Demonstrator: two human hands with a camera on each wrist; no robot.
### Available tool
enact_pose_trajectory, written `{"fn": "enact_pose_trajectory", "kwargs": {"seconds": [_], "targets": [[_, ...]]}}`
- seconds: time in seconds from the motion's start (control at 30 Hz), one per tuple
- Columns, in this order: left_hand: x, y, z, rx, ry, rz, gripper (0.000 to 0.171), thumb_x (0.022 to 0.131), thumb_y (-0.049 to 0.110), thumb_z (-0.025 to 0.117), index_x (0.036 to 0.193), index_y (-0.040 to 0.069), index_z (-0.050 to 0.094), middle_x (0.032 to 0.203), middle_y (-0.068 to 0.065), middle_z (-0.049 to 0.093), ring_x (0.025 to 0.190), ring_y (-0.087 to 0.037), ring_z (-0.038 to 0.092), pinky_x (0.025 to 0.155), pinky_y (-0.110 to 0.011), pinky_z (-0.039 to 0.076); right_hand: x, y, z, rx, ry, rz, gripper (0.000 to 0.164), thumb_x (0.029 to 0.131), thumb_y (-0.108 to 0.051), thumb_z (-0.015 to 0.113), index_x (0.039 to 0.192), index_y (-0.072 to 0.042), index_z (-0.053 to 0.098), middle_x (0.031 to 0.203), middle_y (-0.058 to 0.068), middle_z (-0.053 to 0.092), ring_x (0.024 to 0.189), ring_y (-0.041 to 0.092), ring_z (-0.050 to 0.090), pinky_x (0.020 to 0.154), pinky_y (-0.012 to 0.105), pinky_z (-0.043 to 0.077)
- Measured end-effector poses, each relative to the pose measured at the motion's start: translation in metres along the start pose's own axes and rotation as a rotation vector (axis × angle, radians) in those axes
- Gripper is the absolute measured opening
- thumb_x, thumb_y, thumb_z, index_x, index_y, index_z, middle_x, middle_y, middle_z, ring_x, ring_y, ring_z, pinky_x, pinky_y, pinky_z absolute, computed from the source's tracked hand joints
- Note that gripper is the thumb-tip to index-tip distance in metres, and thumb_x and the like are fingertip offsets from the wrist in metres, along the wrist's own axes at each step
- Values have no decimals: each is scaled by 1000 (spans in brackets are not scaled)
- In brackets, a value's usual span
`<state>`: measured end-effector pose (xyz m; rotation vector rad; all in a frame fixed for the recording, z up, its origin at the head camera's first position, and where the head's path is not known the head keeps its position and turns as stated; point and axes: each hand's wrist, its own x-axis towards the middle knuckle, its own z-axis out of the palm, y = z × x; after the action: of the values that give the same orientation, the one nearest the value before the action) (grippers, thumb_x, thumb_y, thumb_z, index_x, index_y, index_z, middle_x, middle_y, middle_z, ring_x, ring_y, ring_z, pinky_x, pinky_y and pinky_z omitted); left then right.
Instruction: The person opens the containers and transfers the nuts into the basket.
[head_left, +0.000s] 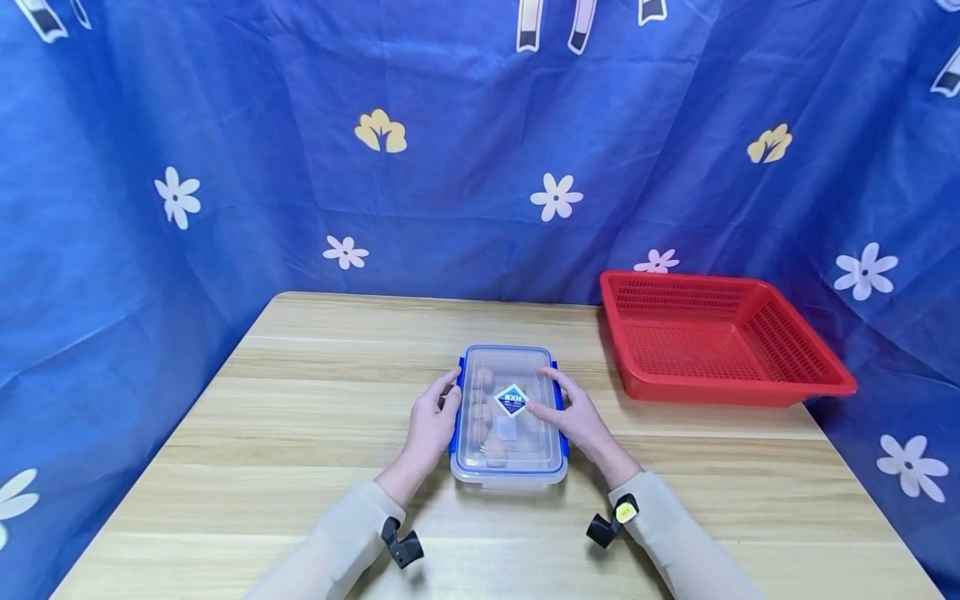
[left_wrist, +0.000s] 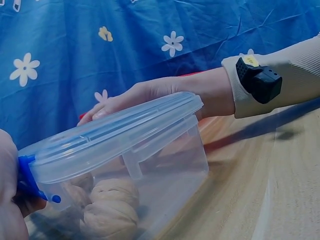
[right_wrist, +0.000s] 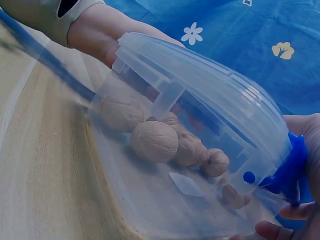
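A clear plastic storage box (head_left: 536, 454) with a blue-edged lid stands on the table in front of me, a diamond-shaped label (head_left: 512, 400) on its top. Several walnuts (right_wrist: 155, 141) show through its wall, mostly along the left side. My left hand (head_left: 429, 425) holds the box's left side by a blue latch, thumb along the edge. On the opposite side my right hand (head_left: 583, 423) grips the box, its thumb over the lid near the label and its fingers by a blue latch (right_wrist: 294, 165). Parts of the fingers are hidden behind the box walls.
A red slotted plastic basket (head_left: 641, 383) sits at the table's back right, beyond my right hand. The wooden table (head_left: 300, 400) reaches back to a blue flowered curtain (head_left: 465, 217), which also hangs on both sides. Each sleeve carries a black wrist camera (head_left: 402, 543).
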<state>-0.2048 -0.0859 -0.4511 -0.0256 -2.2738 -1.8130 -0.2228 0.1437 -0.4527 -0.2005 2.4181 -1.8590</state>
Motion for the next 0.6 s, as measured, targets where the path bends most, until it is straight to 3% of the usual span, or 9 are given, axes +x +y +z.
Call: {"fn": "enact_pose_trajectory", "kwargs": {"seconds": [0.2, 0.3, 0.43, 0.53, 0.6], "targets": [[1, -3, 0, -45, -1, -9, 34, 95, 8, 50, 128, 2, 54, 99, -17, 63, 77, -14, 56, 64, -22, 52, 0, -3, 0, 26, -16, 16, 64, 79, -22, 75, 136, -19, 46, 144, 10, 32, 115, 29, 45, 84, 37, 52], [1, -3, 0, -61, -4, -13, 34, 95, 8, 50, 129, 2, 54, 98, -17, 63, 77, -15, 55, 64, -21, 51, -8, -18, 0, 15, -23, 24, 62, 81, -18, 73, 137, -14, 45, 144, 14, 32, 115, 29, 45, 85, 37, 51], [0, -2, 1, -61, 3, -14, 35, 95, 9, 51, 129, 6, 55, 97, -13, 63, 77, -13, 54, 64, -20, 51, -7, -17, 0, 4, -11, 27, 61, 80, -21, 74, 135, -18, 48, 143, 12, 34, 114, 29, 46, 84, 37, 52], [-1, -3, 0, -70, 4, -23, 35, 95, 10, 51, 129, 8, 55, 98, -13, 62, 78, -16, 55, 66, -24, 52, -1, -3, 0, 10, -1, 31, 61, 77, -28, 76, 132, -25, 50, 143, 7, 34, 115, 28, 45, 85, 39, 51], [-1, -4, 0, -89, 14, -44, 35, 95, 10, 50, 130, 8, 54, 102, -15, 62, 84, -20, 57, 73, -28, 53, -1, -3, 0, 5, 4, 30, 61, 77, -28, 76, 132, -25, 50, 143, 7, 34, 116, 28, 44, 86, 39, 51]]}}
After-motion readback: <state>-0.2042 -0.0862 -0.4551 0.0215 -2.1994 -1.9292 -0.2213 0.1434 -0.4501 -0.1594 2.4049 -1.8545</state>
